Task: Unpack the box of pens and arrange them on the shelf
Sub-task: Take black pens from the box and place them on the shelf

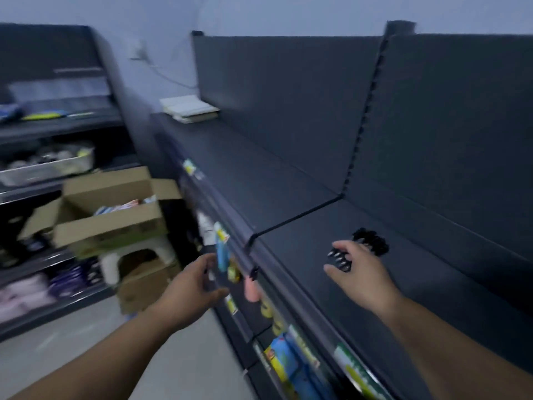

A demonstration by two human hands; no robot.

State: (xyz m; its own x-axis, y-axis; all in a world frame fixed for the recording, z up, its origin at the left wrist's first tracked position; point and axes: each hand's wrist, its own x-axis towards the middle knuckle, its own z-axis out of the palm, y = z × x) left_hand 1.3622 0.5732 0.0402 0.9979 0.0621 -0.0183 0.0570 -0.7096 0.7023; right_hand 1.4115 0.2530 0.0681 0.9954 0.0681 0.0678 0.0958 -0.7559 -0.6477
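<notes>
My right hand grips a bundle of black pens with silvery tips just above the dark shelf. More black pens lie on the shelf board right behind that hand. My left hand holds a light blue pen box in front of the shelf's front edge. The view is blurred, so I cannot read the box.
An open cardboard carton with packets sits on a white stool at left. White booklets lie at the shelf's far end. Packaged goods hang below the shelf. Another rack stands at far left.
</notes>
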